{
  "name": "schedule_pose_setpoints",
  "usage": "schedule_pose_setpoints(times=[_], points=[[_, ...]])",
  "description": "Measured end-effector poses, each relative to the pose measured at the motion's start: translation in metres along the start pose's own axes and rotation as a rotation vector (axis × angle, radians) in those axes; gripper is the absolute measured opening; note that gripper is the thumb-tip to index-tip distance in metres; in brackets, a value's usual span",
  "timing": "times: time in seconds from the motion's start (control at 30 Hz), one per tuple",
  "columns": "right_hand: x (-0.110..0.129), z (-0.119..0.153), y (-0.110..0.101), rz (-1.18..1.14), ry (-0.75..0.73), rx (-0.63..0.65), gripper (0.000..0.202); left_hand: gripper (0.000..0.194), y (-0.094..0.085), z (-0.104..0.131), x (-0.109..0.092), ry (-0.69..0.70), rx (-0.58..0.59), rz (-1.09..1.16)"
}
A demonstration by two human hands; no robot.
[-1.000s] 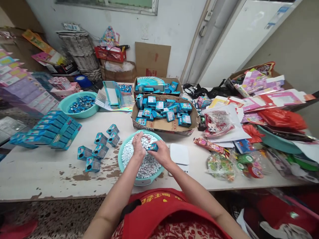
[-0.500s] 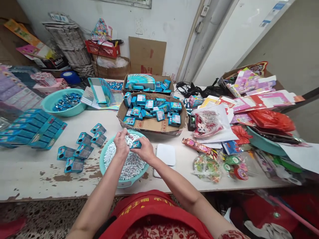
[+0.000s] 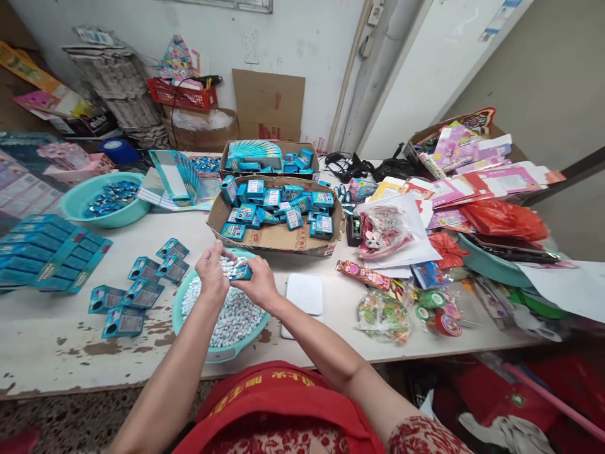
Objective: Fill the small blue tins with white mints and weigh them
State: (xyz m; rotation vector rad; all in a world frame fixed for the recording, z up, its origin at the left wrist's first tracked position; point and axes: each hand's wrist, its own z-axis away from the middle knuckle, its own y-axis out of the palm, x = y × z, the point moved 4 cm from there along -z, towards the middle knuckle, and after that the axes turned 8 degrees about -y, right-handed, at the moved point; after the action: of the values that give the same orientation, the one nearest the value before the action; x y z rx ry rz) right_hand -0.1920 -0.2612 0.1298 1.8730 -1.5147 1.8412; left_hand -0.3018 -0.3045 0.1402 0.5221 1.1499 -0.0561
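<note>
The right hand (image 3: pixel 259 282) is clamped on one box (image 3: pixel 242 272); the left hand (image 3: pixel 212 275) curls beside it, whether gripping pellets (image 3: pixel 236 318) I cannot tell. The box sits between both hands, above one basin (image 3: pixel 222 355) of pellets, mid-frame. Six loose boxes (image 3: pixel 143 292) lie left of centre; two cartons (image 3: pixel 265 238) stand upper middle. Since the earlier frames everything has shifted leftward in view; the box remains held.

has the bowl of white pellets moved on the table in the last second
No, not visibly. The bowl of white pellets keeps its place beside the worn brown patch; both slide left in the picture together.
</note>
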Motion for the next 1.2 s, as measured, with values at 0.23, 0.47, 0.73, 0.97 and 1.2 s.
schedule_pose_setpoints(times=[0.23,0.47,0.73,0.97,1.2], points=[[0.010,-0.004,0.013,0.003,-0.003,-0.066,0.035,0.033,-0.008,-0.011,-0.009,-0.046,0.063,0.005],[0.023,-0.005,0.038,-0.074,0.000,-0.169,0.031,0.034,-0.025,-0.031,-0.019,-0.039,0.155,0.010],[0.029,0.006,0.052,-0.153,0.056,-0.297,0.027,0.045,-0.036,-0.037,-0.023,-0.122,0.235,0.012],[0.025,0.011,0.052,-0.149,0.073,-0.291,0.028,0.045,-0.037,-0.032,-0.017,-0.103,0.257,-0.027],[0.017,0.008,0.033,-0.170,0.048,-0.227,0.025,0.045,-0.030,-0.015,-0.008,-0.011,0.247,-0.139]])
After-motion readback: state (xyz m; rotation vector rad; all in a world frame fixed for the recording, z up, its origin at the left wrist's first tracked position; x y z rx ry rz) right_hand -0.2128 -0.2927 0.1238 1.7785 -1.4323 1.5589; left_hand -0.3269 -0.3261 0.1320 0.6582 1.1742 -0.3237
